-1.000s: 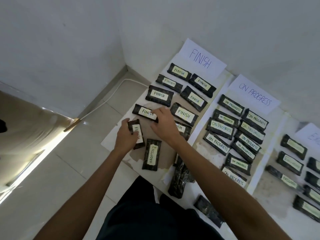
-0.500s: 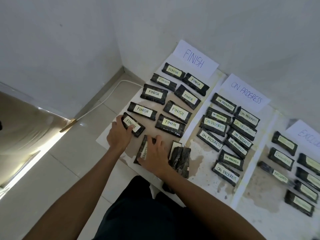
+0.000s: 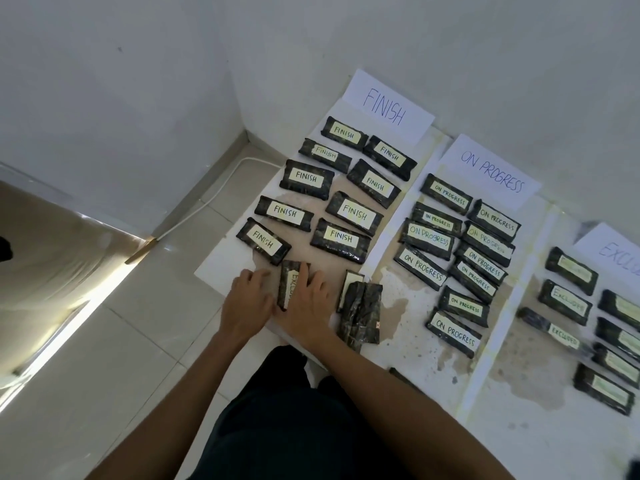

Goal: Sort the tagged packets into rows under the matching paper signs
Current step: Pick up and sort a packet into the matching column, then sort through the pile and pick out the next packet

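Pressing down on a stray packet tagged EXCLUDED, I have my right hand laid flat over its near right side, fingers spread and not curled round anything. My left hand rests open just to the left of it, thumb close to the packet's lower edge; neither grip holds it clear of the sheet yet. It lies lengthwise, pointing away from me, at the foot of the FINISH rows, which is the wrong column (its tag says so plainly).

As I judge it, the step in hand is picking this one out. The next move calls for pinching it by its long edges and carrying it far to my right, past the ON PROGRESS rows, to the EXCLUDED rows under the third paper sign, half cut off by the frame.

Just right of my right hand sits a small heap of unsorted packets, tags mostly hidden. The packets are flat, dark oblong blocks in crinkled glossy wrap, each with a pale paper label handwritten in marker. Beneath them lie white paper sheets, stained brown in patches.
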### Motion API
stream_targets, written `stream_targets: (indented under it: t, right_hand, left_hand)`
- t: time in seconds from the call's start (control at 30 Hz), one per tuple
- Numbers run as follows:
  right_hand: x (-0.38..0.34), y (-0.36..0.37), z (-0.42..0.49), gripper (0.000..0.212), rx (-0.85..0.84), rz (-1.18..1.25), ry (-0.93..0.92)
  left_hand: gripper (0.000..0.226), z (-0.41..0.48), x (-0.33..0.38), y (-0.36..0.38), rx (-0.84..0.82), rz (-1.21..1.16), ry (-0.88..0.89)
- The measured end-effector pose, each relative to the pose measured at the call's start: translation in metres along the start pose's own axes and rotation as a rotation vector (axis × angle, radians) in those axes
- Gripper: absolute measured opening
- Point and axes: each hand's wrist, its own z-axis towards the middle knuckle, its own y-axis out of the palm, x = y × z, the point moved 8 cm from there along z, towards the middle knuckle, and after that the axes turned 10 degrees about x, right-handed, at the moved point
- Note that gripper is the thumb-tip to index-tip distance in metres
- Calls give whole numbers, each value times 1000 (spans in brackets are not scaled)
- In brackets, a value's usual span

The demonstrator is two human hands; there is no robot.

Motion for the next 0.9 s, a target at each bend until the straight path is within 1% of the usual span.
stream_targets:
  t: [0.07, 0.13, 0.2, 0.3, 0.4, 0.53, 0.6, 0.73, 0.9]
  right_hand:
    - [1, 0, -5, 88, 6, 33, 5]
    - [3, 2, -7, 79, -33, 136, -23]
    - [9, 2, -9, 74, -27, 206, -68]
    - [22, 0, -10, 73, -4, 225, -118]
    - [31, -9, -12, 69, -4, 233, -152]
    - [42, -33, -17, 70, -68, 355, -207]
    - [57, -47, -22, 73, -105, 381, -197]
    - [97, -73, -41, 78, -114, 351, -246]
    - [161, -99, -77, 74, -82, 350, -232]
  left_hand:
    - [44, -10, -2, 6, -48, -59, 11]
    - [43, -18, -1, 8, -59, -86, 10]
    - [43, -23, 0, 6, -54, -98, 1]
    - [46, -25, 6, 4, -44, -119, 22]
    - [47, -25, 18, -2, -25, -136, 56]
    - [50, -26, 46, -11, 6, -134, 140]
    - [53, -31, 64, -13, -7, -122, 182]
    - [57, -48, 98, -3, -58, -80, 270]
    - [55, -84, 146, 23, -109, -36, 385]
